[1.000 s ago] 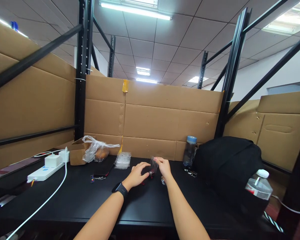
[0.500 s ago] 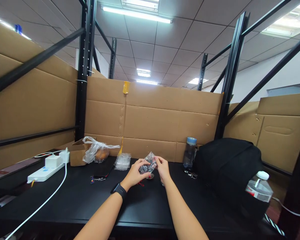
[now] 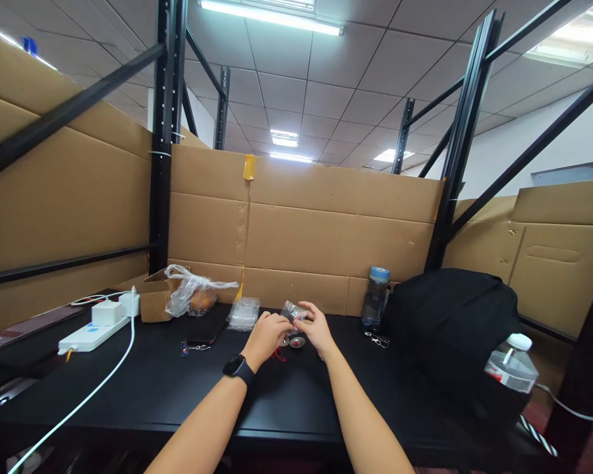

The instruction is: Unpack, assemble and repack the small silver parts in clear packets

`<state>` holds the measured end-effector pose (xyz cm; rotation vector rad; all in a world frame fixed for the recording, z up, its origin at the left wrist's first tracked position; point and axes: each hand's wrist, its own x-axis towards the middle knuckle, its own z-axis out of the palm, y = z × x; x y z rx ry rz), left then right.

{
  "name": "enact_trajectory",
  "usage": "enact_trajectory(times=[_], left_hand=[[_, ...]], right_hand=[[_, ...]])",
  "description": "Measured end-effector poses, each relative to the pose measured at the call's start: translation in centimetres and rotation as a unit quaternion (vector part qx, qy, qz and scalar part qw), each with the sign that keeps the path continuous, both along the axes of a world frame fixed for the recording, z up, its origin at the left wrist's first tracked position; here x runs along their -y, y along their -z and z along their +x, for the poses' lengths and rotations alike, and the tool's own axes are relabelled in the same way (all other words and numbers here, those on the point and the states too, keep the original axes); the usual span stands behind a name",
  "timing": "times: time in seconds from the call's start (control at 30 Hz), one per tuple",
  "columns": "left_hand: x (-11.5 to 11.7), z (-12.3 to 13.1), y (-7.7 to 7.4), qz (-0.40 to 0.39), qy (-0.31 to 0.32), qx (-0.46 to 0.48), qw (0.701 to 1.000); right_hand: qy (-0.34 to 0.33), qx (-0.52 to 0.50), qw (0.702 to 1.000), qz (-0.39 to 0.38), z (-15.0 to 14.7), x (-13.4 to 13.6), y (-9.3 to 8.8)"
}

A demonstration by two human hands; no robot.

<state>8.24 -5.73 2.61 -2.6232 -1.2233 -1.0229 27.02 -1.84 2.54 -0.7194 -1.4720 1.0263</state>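
Note:
Both my hands meet over the middle of the black table [image 3: 143, 388]. My left hand [image 3: 265, 337], with a black watch on the wrist, and my right hand [image 3: 316, 327] pinch a small clear plastic bag [image 3: 293, 311] between their fingertips, held just above the tabletop. Under the hands lie two small round metal pieces [image 3: 297, 342] and a bit of red string [image 3: 277, 357].
A stack of clear bags [image 3: 244, 314], a phone with a key ring [image 3: 201, 338], a cardboard box with bagged fruit [image 3: 190, 299] and a white power strip [image 3: 91, 334] lie to the left. A bottle [image 3: 375, 297], a black backpack [image 3: 449, 329] and another water bottle [image 3: 510, 372] stand at the right.
My left hand lifted from the table to join the right on the small clear bag. Both hands then lowered slightly, and the round metal pieces now show beneath them.

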Motion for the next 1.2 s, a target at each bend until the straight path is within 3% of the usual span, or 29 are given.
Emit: enact_trajectory(times=[0.13,0.23,0.33,0.47,0.57,0.73,0.83,0.9,1.03,1.1,1.2], left_hand=[[-0.9,-1.4,0.4,-0.03,-0.081,0.031,0.996],[-1.8,-3.1,1.2,-0.03,-0.211,0.028,0.977],[-2.7,-4.8,2.3,-0.018,-0.322,0.013,0.947],[-3.4,-6.0,3.6,-0.015,-0.368,0.019,0.93],[-3.6,-6.3,4.0,-0.068,-0.383,0.023,0.921],[-3.1,-6.2,3.3,-0.153,-0.34,0.05,0.927],[-2.6,-5.8,2.4,-0.092,-0.353,0.063,0.929],[-2.3,-5.3,1.9,-0.053,-0.329,0.075,0.94],[-2.0,-3.7,1.0,-0.062,-0.104,0.139,0.983],[-1.8,-2.7,0.8,-0.071,-0.005,0.185,0.98],[-1.5,-1.4,0.8,-0.096,0.064,0.245,0.963]], right_hand=[[0.055,0.034,0.996,0.053,0.2,-0.6,0.4],[0.105,0.136,0.98,0.098,0.8,-1.2,0.8],[0.113,0.27,0.948,0.126,1.4,-1.2,1.2],[0.082,0.407,0.903,0.112,1.4,-0.5,1.7],[0.075,0.468,0.877,0.078,1.3,-0.1,1.9],[0.062,0.438,0.894,0.065,1.7,-0.8,2.5],[0.059,0.401,0.912,0.063,2.0,-1.3,2.6],[0.067,0.346,0.933,0.072,1.9,-1.4,2.3],[0.004,0.15,0.987,0.055,1.1,-0.5,0.8],[-0.049,0.065,0.996,0.031,0.4,0.2,0.1],[-0.063,-0.01,0.998,0.013,-0.4,0.9,-0.3]])
